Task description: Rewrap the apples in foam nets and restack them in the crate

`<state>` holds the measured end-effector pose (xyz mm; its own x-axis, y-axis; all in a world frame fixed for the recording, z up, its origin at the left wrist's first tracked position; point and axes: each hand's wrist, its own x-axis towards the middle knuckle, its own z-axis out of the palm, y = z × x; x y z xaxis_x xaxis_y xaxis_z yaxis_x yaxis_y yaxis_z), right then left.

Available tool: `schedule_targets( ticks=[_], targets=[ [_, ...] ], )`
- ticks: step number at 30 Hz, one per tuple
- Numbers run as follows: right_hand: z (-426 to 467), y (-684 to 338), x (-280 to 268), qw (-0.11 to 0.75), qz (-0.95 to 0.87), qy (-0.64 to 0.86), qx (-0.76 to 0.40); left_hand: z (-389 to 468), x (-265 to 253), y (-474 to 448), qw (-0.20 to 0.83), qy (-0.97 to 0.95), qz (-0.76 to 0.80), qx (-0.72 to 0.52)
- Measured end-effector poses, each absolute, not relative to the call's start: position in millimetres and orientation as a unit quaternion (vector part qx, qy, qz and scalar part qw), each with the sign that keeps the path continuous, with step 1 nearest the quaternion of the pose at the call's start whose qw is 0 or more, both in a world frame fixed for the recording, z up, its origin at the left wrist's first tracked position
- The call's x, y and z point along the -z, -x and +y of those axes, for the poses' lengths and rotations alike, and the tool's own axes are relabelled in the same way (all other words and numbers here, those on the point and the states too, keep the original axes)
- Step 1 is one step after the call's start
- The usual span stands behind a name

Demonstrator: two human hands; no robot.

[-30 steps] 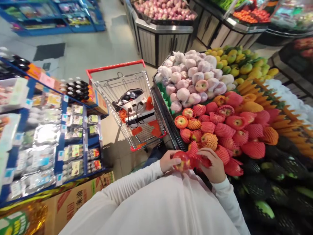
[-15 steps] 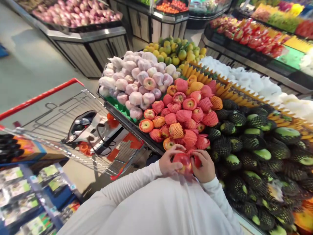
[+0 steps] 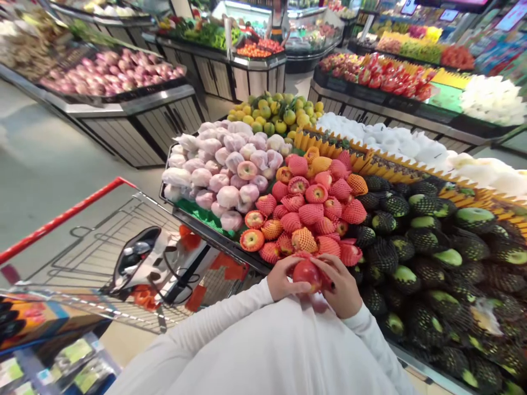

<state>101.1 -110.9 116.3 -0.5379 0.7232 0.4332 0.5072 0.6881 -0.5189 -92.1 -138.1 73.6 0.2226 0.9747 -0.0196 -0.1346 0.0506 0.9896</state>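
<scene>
Close to my body, at the front edge of the fruit stand, I hold a red apple (image 3: 307,274) between both hands. My left hand (image 3: 284,278) is closed round its left side, thumb across the front. My right hand (image 3: 341,285) is closed at its right side, fingers curled over the top; a dark red patch shows under them, and I cannot tell whether it is the same fruit. Just beyond my fingers lies a heap of apples in red and orange foam nets (image 3: 310,214).
Wrapped pale pink apples (image 3: 228,195) lie left of the netted ones, dark-netted green fruit (image 3: 426,258) to the right. Yellow-green citrus (image 3: 280,112) sits at the back. A shopping cart (image 3: 69,214) holding a bag-like item (image 3: 138,255) stands at my left. An onion bin (image 3: 111,71) is farther off.
My view has tilted up, showing more of the far stands. My hands have drawn closer together round the apple, and the right fingers now cover the red patch more.
</scene>
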Motion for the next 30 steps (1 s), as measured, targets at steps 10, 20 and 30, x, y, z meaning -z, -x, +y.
schedule_targets(
  ticks=[10, 20, 30],
  targets=[
    [-102.3, -30.6, -118.3, 0.429, -0.77, 0.469, -0.056, -115.1, -83.8, 177.8, 0.421, -0.629, 0.483, -0.439],
    [-120.1, 18.7, -106.5, 0.442, -0.778, 0.44, -0.073, -111.5, -33.4, 198.3, 0.293, -0.567, 0.526, -0.563],
    [-124.6, 39.5, -109.7, 0.318, -0.869, 0.365, -0.097, -97.2, -15.2, 187.4, 0.455, -0.469, 0.58, -0.486]
  ],
)
